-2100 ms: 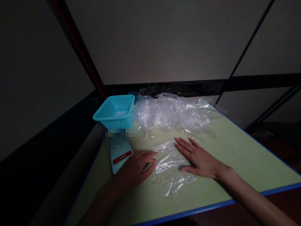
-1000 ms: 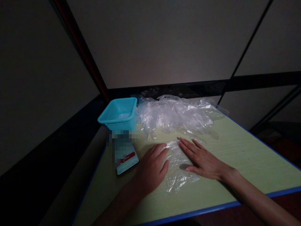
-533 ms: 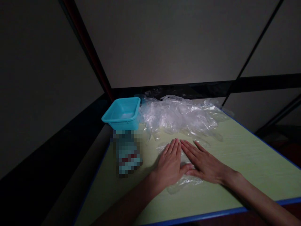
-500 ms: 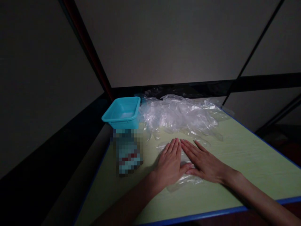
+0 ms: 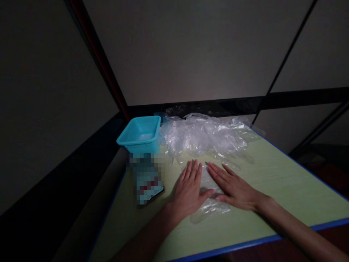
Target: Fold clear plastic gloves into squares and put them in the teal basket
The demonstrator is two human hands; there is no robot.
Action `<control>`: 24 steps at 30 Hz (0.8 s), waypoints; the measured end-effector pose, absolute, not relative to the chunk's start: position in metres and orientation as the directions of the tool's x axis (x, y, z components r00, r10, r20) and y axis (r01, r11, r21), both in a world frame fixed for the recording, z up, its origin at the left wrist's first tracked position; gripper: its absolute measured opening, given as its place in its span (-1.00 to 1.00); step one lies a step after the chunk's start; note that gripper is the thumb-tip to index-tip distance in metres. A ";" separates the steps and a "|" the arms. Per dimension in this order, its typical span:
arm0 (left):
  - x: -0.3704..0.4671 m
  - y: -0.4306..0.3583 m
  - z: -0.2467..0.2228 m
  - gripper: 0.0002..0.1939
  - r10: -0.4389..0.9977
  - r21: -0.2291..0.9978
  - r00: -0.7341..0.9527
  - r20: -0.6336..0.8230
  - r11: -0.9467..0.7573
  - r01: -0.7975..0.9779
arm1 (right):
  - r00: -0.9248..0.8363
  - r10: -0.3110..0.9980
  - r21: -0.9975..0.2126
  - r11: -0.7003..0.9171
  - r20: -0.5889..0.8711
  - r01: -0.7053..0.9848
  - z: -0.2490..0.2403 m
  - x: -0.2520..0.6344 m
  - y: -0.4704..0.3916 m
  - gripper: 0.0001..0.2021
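A thin clear plastic piece (image 5: 211,205), perhaps a glove or bag, lies flat on the pale green table (image 5: 272,182). My left hand (image 5: 188,189) rests palm down over its left part, fingers stretched and slightly spread. On its right part lies my right hand (image 5: 236,187), also flat, with fingers extended. A narrow strip of the plastic shows between the two hands, and its lower edge sticks out below them. Parts of it are hidden under the palms.
A crumpled heap of clear plastic (image 5: 204,134) lies along the back of the table. At the back left stands a turquoise basin (image 5: 140,136). A blurred-out phone-like object (image 5: 148,180) lies in front of it. Walls rise behind.
My left hand has moved a little left, opening a gap between the hands, and its fingers are more spread. The right hand stays nearly in place. The view has shifted slightly.
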State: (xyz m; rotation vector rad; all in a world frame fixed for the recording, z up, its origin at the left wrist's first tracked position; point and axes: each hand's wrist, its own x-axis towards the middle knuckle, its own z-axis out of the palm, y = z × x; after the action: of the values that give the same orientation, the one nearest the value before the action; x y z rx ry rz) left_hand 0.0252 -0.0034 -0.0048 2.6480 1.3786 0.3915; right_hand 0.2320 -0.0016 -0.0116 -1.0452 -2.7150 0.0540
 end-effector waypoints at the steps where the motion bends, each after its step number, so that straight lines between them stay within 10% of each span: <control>1: 0.024 -0.003 -0.001 -0.20 0.815 0.286 0.551 0.179 -0.579 0.764 | -0.717 0.663 -0.171 0.748 0.214 0.641 -0.009 0.235 -0.001 -0.21; 5: 0.004 -0.008 0.021 -0.31 0.792 0.572 0.542 0.281 -0.592 0.568 | -0.689 0.664 -0.336 0.745 0.292 0.576 0.010 0.250 -0.009 -0.34; 12: -0.035 -0.024 0.031 -0.28 0.872 0.944 0.470 0.139 -0.260 0.202 | -0.818 0.501 -0.090 0.863 0.282 0.497 0.032 0.254 -0.052 -0.74; 24: -0.037 -0.023 0.012 -0.34 0.908 0.963 0.418 0.030 -0.139 0.232 | -0.914 0.355 0.221 0.892 0.196 0.394 0.025 0.243 -0.058 -0.57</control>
State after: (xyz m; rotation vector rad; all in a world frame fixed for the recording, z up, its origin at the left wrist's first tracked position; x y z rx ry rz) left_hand -0.0366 -0.0227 0.0118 1.6318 1.0195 0.8123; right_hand 0.2429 -0.0580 0.0252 -0.5797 -2.9086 -0.3872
